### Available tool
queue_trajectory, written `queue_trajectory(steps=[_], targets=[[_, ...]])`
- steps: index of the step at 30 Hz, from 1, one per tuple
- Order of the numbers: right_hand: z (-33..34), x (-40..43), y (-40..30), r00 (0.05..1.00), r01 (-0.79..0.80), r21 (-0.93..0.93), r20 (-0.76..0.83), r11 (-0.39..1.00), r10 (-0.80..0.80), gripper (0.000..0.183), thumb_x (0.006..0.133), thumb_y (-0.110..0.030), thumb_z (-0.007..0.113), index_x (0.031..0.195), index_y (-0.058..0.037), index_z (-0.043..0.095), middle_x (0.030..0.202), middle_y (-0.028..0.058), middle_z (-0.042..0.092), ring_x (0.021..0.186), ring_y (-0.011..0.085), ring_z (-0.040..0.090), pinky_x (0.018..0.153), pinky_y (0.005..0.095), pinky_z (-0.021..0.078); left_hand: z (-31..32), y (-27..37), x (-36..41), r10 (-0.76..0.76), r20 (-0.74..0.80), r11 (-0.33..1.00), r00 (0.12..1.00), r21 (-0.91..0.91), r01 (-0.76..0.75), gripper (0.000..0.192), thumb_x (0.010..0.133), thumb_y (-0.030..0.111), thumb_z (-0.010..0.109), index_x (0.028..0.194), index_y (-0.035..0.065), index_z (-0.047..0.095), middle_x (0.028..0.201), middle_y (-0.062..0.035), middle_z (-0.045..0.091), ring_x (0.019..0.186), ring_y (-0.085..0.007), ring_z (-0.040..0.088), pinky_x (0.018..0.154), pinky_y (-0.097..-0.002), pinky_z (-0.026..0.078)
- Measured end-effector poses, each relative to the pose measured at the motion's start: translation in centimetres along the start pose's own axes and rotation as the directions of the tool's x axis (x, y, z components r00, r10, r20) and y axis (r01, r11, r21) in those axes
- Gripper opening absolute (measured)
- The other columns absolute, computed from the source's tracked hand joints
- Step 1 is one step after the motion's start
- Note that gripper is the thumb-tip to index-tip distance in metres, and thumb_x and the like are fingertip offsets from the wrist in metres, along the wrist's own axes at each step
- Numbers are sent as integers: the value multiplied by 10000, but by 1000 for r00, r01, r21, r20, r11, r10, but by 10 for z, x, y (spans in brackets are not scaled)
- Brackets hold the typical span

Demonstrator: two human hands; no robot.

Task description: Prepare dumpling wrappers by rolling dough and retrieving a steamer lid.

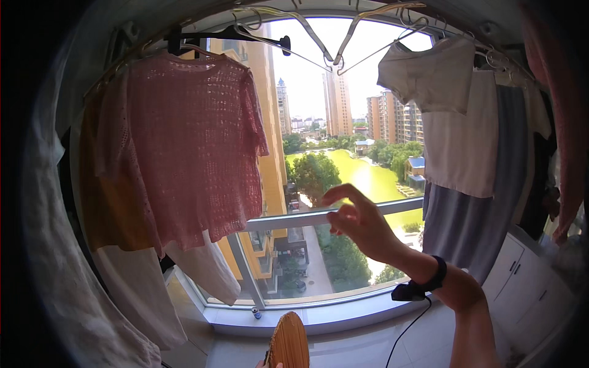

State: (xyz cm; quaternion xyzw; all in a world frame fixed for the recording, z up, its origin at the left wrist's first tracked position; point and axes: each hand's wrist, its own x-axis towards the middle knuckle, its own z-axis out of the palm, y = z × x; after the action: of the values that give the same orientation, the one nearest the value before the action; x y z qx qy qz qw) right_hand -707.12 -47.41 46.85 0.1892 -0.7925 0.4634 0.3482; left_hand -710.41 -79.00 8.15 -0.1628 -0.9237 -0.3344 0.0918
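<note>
My right hand is raised before the window, its fingers bent and apart, with nothing in them. Around its wrist sits a black band with a small black device, from which a thin cable hangs. At the bottom edge, the fingertips of my left hand grip a brown wooden board with a rounded top and visible grain. The rest of that hand lies outside the picture. Left of my right hand hangs a pink openwork knit top.
Overhead, a curved rail carries clothes hangers. On the right hang a pale short-sleeved top, a white cloth and a grey-blue garment. A small can stands on the sill. White cabinets flank the right side.
</note>
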Motion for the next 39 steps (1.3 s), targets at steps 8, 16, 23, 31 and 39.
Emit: queue_trajectory(steps=[8, 16, 23, 31, 39], targets=[[-85, -400, -13, 469, -870, -23, -346, 492, 813, 238, 967, -183, 603, 1130, -12, 630, 993, 91, 685, 831, 147, 647, 755, 302, 529, 84, 52, 9, 250, 473, 947, 845, 64, -316, 527, 925, 357, 609, 1422, 201, 525, 1063, -228, 672, 915, -410, 652, 787, -482, 519], [-92, -594, -253, -249, -686, 379, -924, 621, 289, 175, 967, -223, 552, 1027, -67, 603, 932, 40, 649, 793, 79, 593, 741, 242, 507, 105, 219, -102, 697, 665, 514, 268, -204, -833, 564, 963, 352, 580, 1464, 123, 460, 982, -197, 664, 893, -378, 641, 788, -472, 504], [-5, -728, -396, -444, -606, 402, -887, 687, 128, 141, 991, -188, 548, 1009, -66, 616, 913, 34, 660, 785, 71, 600, 710, 221, 497, 145, 307, -253, 786, 616, 341, 43, -375, -862, 310, 902, 293, 577, 927, 19, 719, 885, -150, 651, 817, -376, 646, 728, -478, 489], [54, -822, -548, -653, -585, 463, -755, 667, -49, 162, 983, -202, 561, 1004, -48, 609, 883, 48, 647, 758, 84, 591, 719, 238, 492, 134, 448, -460, 904, 379, 95, -197, -629, -772, 181, 858, 136, 576, 840, -26, 654, 813, -162, 609, 744, -379, 621, 664, -488, 476], [77, -929, -645, -816, -511, 415, -510, 753, -272, 177, 989, -205, 567, 1025, -40, 617, 879, 56, 664, 732, 96, 589, 716, 248, 493, 131, 547, -696, 872, 226, -100, -435, -786, -610, 192, 865, 152, 571, 835, -21, 648, 830, -175, 607, 757, -405, 617, 674, -496, 475]])
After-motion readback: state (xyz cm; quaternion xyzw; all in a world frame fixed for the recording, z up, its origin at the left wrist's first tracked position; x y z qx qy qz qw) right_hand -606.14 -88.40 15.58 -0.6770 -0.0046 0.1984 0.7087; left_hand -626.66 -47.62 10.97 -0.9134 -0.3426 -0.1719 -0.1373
